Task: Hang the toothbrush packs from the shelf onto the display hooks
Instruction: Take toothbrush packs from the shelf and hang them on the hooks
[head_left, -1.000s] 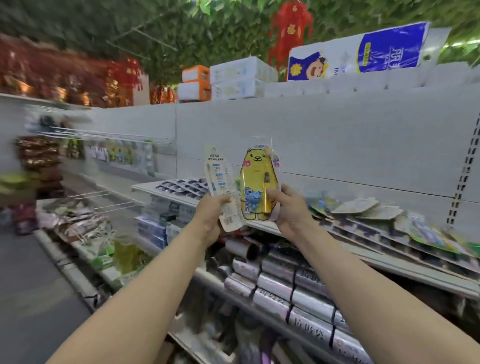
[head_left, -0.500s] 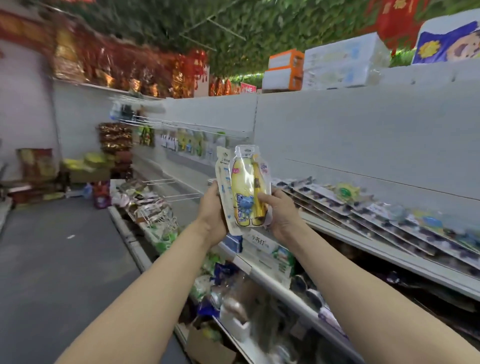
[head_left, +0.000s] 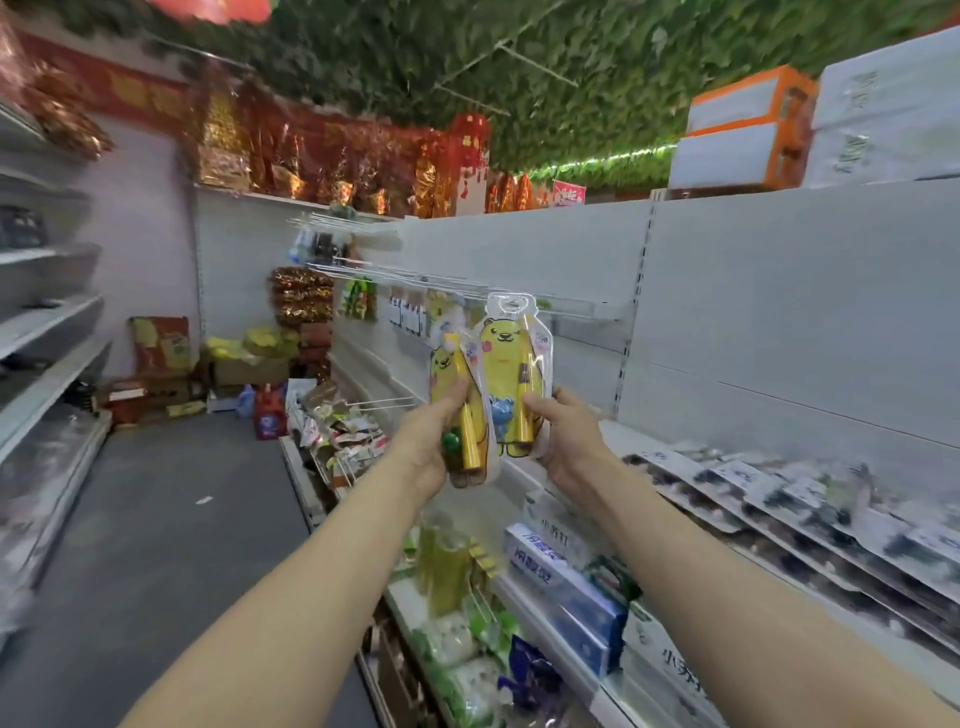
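I hold two yellow bear-shaped toothbrush packs upright in front of me. My left hand (head_left: 434, 441) grips the left pack (head_left: 462, 410) near its lower half. My right hand (head_left: 563, 434) holds the right pack (head_left: 511, 374) by its lower right edge, a little higher, so its clear hang tab sits just under the display hook rail (head_left: 467, 283). Long wire display hooks (head_left: 363, 267) stick out from the white back panel, some carrying hung packs (head_left: 408, 312). More toothbrush packs (head_left: 810, 499) lie flat in rows on the shelf at right.
Toothpaste boxes (head_left: 563, 577) fill the shelf below my arms. Lower wire hooks (head_left: 379, 402) jut into the aisle over snack bags (head_left: 337, 431). Cartons and bags (head_left: 244, 364) stand at the aisle's far end. Another shelf unit (head_left: 47, 322) lines the left side. The grey floor (head_left: 156, 519) runs between.
My view has swung left along the aisle toward the hooks. The packs, held together before, are now apart, one in each hand, and the right one is raised toward the rail.
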